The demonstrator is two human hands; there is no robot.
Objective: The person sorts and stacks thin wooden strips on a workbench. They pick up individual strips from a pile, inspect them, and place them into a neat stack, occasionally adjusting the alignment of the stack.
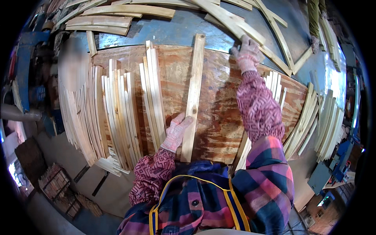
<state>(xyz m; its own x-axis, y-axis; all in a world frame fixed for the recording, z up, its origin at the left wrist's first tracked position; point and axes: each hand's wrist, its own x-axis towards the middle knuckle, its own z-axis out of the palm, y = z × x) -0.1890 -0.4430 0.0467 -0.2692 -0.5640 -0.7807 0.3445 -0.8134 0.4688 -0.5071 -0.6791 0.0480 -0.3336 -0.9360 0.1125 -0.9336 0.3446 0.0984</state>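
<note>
A long wooden slat (193,86) with a few knots lies lengthwise on the plywood board (219,105) before me. My left hand (176,133), in a pale knitted glove, is closed at the slat's near part, its thumb over the top face. Stretched out to the far right, my gloved right hand (247,55) grips the end of another wooden slat (231,26), which slants away across the blue metal table (172,31). The right fingers are partly hidden around that slat's end.
Sorted slats stand in bundles on the left (119,113), beside them another bundle (150,94), and more slats (301,121) on the right. Loose slats (129,9) are heaped along the far side. At the upper right another person's leg (313,17) shows.
</note>
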